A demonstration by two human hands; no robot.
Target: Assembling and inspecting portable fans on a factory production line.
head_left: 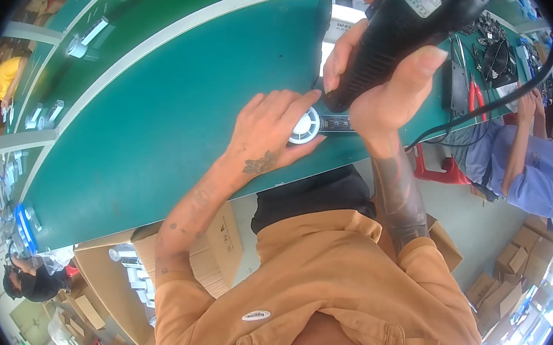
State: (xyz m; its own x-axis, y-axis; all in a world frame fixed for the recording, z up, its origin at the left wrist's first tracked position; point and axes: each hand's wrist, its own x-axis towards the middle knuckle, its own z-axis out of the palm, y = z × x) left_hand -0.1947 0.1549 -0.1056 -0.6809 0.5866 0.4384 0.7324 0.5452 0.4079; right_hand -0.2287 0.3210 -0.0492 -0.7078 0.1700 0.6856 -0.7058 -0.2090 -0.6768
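Observation:
My right hand point(390, 97) is wrapped round a black corded electric screwdriver point(395, 44), its ribbed grip tapering downward. The tool's tip is hidden. Below it on the green bench lies a device with a white round slotted head point(306, 126) and a dark strip-shaped body point(336, 124) showing what looks like a circuit board. My left hand point(271, 122) grips the white head, thumb on the near side and fingers on the far side. The body's right end disappears behind my right hand.
A green bench top point(161, 128) spreads left, with a green conveyor point(125, 18) carrying white devices beyond it. Red-handled pliers point(475, 95) and a black cable point(489, 110) are at right. A co-worker in blue point(542, 178) sits there. Below left stands an open carton point(107, 276).

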